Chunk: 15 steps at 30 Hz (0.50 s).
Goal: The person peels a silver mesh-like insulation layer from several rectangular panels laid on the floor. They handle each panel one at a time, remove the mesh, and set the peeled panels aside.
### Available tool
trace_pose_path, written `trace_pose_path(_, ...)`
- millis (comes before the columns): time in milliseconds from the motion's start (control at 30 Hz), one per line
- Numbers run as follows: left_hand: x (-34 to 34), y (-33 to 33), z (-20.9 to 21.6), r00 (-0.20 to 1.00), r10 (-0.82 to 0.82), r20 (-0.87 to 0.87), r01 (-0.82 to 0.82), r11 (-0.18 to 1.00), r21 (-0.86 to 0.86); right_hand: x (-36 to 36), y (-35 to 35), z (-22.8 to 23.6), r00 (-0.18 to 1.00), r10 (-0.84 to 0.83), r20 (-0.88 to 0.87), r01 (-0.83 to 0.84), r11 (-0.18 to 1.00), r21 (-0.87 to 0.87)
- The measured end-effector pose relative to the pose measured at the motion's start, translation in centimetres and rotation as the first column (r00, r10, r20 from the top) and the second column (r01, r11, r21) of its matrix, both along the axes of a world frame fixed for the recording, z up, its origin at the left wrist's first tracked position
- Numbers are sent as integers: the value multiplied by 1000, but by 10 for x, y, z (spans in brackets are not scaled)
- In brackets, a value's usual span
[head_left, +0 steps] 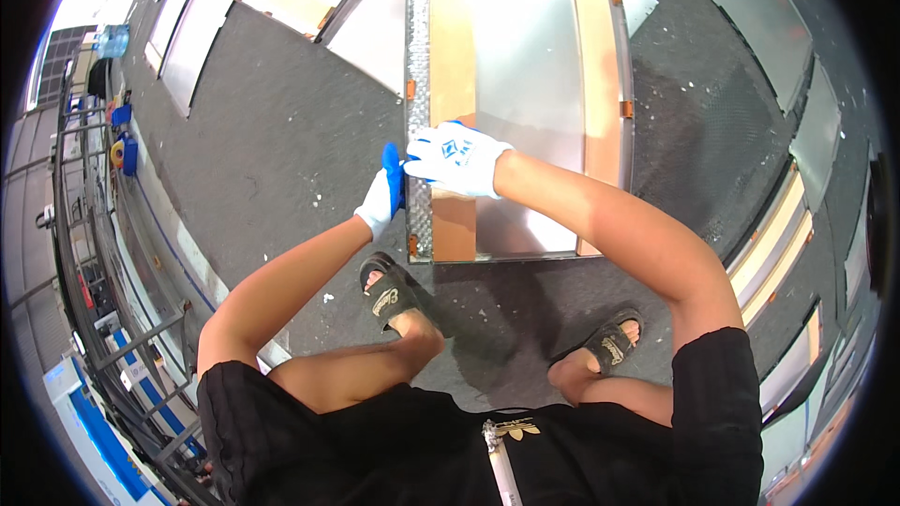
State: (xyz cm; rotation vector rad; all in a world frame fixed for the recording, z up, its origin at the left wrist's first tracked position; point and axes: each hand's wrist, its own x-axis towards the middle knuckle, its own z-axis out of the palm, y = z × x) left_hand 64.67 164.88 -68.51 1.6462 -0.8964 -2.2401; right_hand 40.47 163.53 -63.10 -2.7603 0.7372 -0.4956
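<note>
The left grip (382,199) and the right grip (459,159) meet at the left edge of the framed metal panel (525,66); whether either is clenched on that edge cannot be told. The left fingers are partly hidden beside the frame; the right glove conceals its palm and part of the left tan strip (453,47). The panel's underside and support are also out of sight. The left hand is turned edge-on, blue thumb upward, with its forearm angled inward. The right forearm crosses above the panel from the right, back of hand up. The panel lies ahead of the sandals (389,295), long sides pointing away.
</note>
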Motion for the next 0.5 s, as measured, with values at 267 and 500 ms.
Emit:
trace_pose_path(267,-11,-4,13,979,186,-84,-184,983,25,6,-19,1,997,-11,-76,11,1000,8)
trace_pose_path(500,-9,-5,12,1000,26,13,-25,996,-88,12,-33,6,990,61,-123,-29,969,247)
